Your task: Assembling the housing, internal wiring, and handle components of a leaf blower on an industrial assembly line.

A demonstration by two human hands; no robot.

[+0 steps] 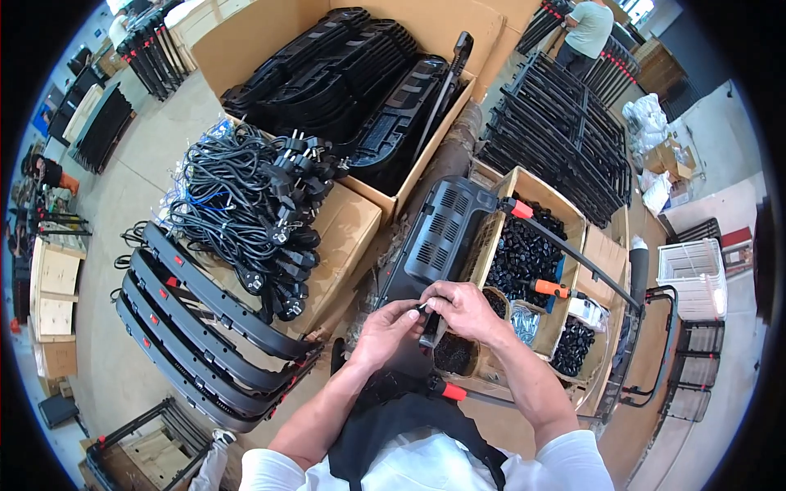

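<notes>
My left hand [389, 329] and my right hand [468, 312] meet in front of my body, fingertips pinched together. Between them is a small dark piece [423, 308], mostly hidden by the fingers, so its kind cannot be made out. Just beyond my hands lies a black plastic machine housing [440, 233] with vent slots on its raised cover. A black tubular handle frame [573, 255] with red end pieces runs along the right of the housing.
Right of the housing, a wooden parts box [580, 214] holds small black parts; an orange power screwdriver [550, 288] lies there. On the left, plugged black cables [237, 192] top a carton above stacked curved black covers [201, 335]. A large carton [499, 33] holds black housings. Another person [589, 29] stands far right.
</notes>
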